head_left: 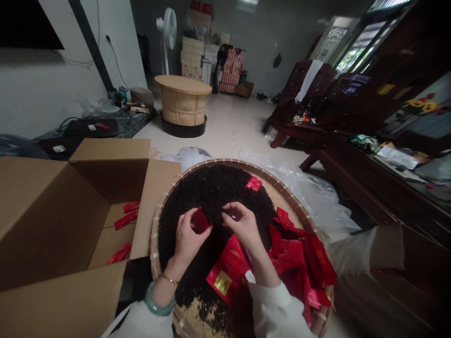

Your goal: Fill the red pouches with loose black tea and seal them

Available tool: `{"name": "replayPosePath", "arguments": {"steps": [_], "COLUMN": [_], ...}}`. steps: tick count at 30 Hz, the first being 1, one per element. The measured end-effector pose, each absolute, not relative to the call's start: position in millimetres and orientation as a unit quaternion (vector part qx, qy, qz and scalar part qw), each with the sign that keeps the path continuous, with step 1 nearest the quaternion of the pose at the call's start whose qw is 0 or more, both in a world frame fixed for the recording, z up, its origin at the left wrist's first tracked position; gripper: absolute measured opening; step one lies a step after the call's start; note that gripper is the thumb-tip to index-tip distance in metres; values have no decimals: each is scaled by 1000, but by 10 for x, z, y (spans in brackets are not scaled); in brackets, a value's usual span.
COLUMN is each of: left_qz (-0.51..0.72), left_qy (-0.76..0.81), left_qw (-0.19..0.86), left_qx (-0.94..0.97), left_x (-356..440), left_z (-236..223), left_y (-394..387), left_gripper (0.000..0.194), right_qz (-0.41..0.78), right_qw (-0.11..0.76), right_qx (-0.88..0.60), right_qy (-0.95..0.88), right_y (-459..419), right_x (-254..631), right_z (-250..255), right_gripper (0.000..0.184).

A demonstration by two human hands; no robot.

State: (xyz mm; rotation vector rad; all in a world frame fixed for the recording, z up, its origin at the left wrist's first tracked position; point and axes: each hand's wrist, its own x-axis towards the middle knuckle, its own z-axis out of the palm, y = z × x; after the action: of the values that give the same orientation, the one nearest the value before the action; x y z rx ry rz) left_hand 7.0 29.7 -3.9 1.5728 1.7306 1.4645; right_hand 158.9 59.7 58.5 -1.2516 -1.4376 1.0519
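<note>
A round woven bamboo tray (155, 231) holds a broad heap of dark, dry loose leaves (218, 180) that look like tea. Over the heap, my left hand (186, 237) grips a small red packet (200, 220) by its sides, its mouth facing up. Just to the right, my right hand (243, 223) has thumb and fingers pinched together; what is between them is too small to make out. Below it lie red packets with a gold square (222, 282). More red packets (299, 258) are piled along the tray's right side. One small red packet (254, 183) rests on the leaves at the back.
An open cardboard box (105, 150) stands against the tray's left, with several filled-looking red packets (126, 220) inside. Clear plastic sheeting (299, 183) lies behind and right of the tray. Farther off are a round drum-shaped stand (183, 101), a fan (169, 29) and dark wooden furniture (338, 159).
</note>
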Motion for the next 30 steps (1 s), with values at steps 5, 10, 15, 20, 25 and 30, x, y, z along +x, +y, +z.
{"name": "replayPosePath", "arguments": {"steps": [5,10,15,20,25,30], "left_qz": [523,492,486,502,502,497], "left_qy": [570,542,543,535,540,545], "left_qw": [180,124,106,85,65,71], "left_qx": [608,670,676,675,672,671], "left_x": [53,38,56,65,68,66], "left_z": [-35,0,-3,-39,-25,-19], "left_y": [296,277,267,279,275,269], "left_gripper": [63,49,49,47,37,37], "right_qz": [446,453,452,428,378,274], "right_qw": [468,459,472,453,423,364], "right_qx": [-477,-482,-477,-482,-497,-498], "right_qy": [-595,-593,-588,-616,-657,-738], "right_y": [550,569,568,563,586,546], "right_x": [1391,1358,1380,1356,1391,1408], "right_z": [761,743,756,747,750,808], "right_gripper": [13,14,15,13,12,20]}}
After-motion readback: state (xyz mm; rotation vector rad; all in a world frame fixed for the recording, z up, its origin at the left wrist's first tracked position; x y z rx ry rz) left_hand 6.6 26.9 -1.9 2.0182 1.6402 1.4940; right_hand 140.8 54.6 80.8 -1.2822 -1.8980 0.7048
